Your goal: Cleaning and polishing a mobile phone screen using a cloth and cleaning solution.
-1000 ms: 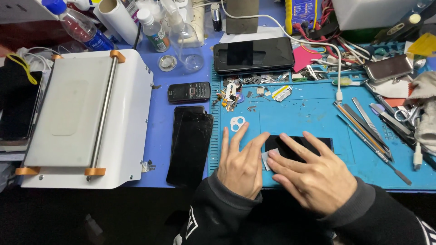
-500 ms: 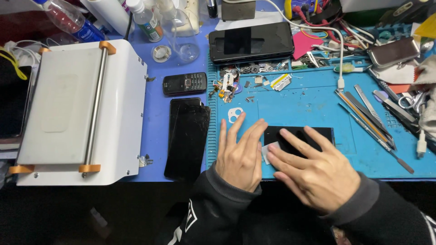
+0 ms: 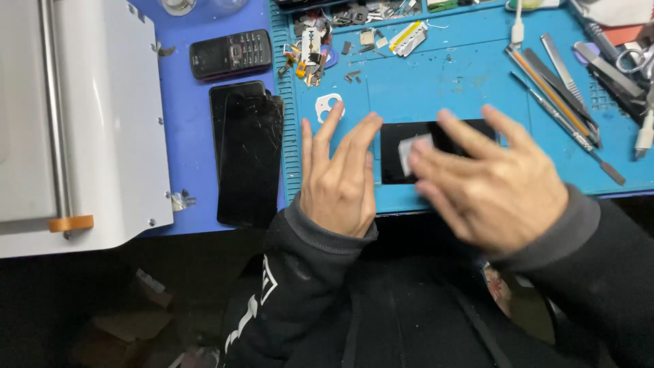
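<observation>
Evidently, from the head camera, I judge the work on the black phone panel to be mid-way: it lies flat on the blue mat, and my blurred right hand presses a small pale wipe onto it, fingers spread, clamped on nothing. My left hand rests flat with fingers splayed just beside the panel's left edge, holding nothing, with a cracked dark screen further to its left.

views: 1, head-worn | facing: steeply down onto blue work mat | range: close, arm's length | frame: mat upper right, white machine left of mat, dark lap below mat
</observation>
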